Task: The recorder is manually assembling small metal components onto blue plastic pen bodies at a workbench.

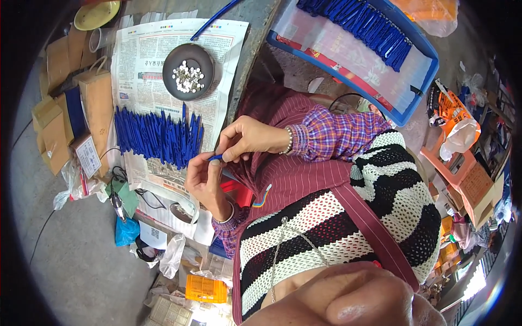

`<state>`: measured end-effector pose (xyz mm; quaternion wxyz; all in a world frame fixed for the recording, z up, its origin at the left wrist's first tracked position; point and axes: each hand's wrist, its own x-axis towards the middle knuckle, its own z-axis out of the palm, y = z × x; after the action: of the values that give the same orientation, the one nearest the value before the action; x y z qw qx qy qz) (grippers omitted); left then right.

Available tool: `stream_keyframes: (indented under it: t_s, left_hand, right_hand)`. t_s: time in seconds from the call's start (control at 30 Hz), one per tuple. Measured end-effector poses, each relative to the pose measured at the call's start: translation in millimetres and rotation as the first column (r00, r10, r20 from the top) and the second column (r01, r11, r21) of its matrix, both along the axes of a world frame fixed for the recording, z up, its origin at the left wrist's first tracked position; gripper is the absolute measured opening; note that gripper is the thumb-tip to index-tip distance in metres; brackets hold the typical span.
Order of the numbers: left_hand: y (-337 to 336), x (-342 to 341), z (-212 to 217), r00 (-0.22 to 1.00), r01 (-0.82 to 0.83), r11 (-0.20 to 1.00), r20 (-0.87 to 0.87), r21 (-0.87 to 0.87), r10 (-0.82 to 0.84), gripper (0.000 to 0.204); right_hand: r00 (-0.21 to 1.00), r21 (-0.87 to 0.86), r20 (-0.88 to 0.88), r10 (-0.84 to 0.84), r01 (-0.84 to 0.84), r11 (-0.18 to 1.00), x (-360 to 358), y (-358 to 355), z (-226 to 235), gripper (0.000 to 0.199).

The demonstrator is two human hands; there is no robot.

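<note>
My left hand point(204, 183) and my right hand point(247, 140) meet at the newspaper's right edge, fingertips pinched together. Between them is a short, slim blue strip point(216, 158), mostly covered by the fingers. Just left of my hands, a dense row of similar blue strips point(155, 136) lies side by side on the newspaper point(144, 49). Beyond it sits a dark round dish point(209, 58) with many small white discs point(187, 80) in it. A longer blue piece point(215, 19) lies slantwise past the dish.
At the upper right, a blue tray point(432, 70) holds more blue strips point(367, 32) on a pale sheet. Cardboard boxes point(54, 122) and a paper bag point(93, 103) stand on the left. A tool with a cord point(117, 204) lies near the newspaper's lower left. An orange basket point(206, 288) is below.
</note>
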<state>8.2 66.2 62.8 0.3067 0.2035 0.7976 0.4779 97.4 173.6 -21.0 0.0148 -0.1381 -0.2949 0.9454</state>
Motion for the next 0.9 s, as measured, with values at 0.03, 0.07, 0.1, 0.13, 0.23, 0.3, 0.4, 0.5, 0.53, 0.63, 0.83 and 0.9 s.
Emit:
stream_keyframes:
  t_s: [0.03,0.07,0.1,0.13,0.23,0.3,0.4,0.5,0.53,0.63,0.83,0.9]
  left_hand:
    - [1.7,0.5,-1.4,1.0,0.009,1.0,0.001,0.002,-0.009,0.015]
    - [3.3,0.9,-3.7,1.0,-0.003,1.0,-0.02,0.018,0.004,0.014]
    - [5.2,1.4,-5.6,0.999,-0.013,0.999,-0.039,0.036,0.015,0.013]
    - [7.0,1.8,-6.8,0.999,-0.003,0.999,-0.039,0.04,0.005,0.013]
    - [12.6,1.8,-7.3,0.999,0.039,0.997,-0.033,0.064,-0.037,0.011]
    - [22.0,2.0,-13.8,0.994,0.109,0.983,-0.028,0.145,-0.106,0.012]
    - [31.7,5.6,-19.5,0.986,0.094,0.951,0.107,0.295,-0.131,0.015]
    - [41.9,4.2,-26.4,0.907,0.002,0.892,0.376,0.451,-0.192,0.014]
    - [41.8,-5.4,-25.1,0.883,-0.01,0.881,0.417,0.474,-0.214,0.014]
    - [41.7,-11.9,-24.4,0.863,-0.036,0.86,0.45,0.508,-0.229,0.019]
    - [50.3,-9.8,-30.0,0.869,0.0,0.897,0.444,0.441,-0.219,0.02]
    - [51.6,-11.6,-31.3,0.858,0.013,0.897,0.455,0.443,-0.237,0.02]
  right_hand:
    - [1.0,0.002,0.001,-0.009,0.009,1.0,0.8,0.3,-0.3,0.01]
    - [1.0,-0.014,0.004,-0.025,0.025,1.0,1.7,0.6,-0.3,0.01]
    - [0.999,-0.028,0.008,-0.043,0.043,0.999,2.9,1.3,0.0,0.01]
    - [0.999,-0.038,0.01,-0.047,0.048,0.998,4.1,1.9,0.9,0.01]
    - [0.997,-0.005,-0.009,-0.071,0.071,0.997,7.8,5.7,1.1,0.013]
    - [0.994,0.019,-0.015,-0.107,0.107,0.994,12.4,11.5,0.9,0.013]
    - [0.976,0.242,-0.116,-0.182,0.205,0.948,20.9,27.0,-2.8,0.015]
    - [0.931,0.621,-0.212,-0.296,0.362,0.695,52.6,71.4,-5.3,0.015]
    - [0.926,0.654,-0.155,-0.345,0.358,0.666,62.3,83.2,-10.2,0.014]
    - [0.815,0.918,-0.026,-0.58,0.248,0.308,128.6,142.1,-36.5,0.017]
    - [0.367,0.981,0.167,-0.915,-0.15,0.119,304.6,207.6,-99.0,0.023]
    - [0.283,0.96,0.211,-0.936,-0.242,0.144,319.7,208.8,-97.4,0.026]
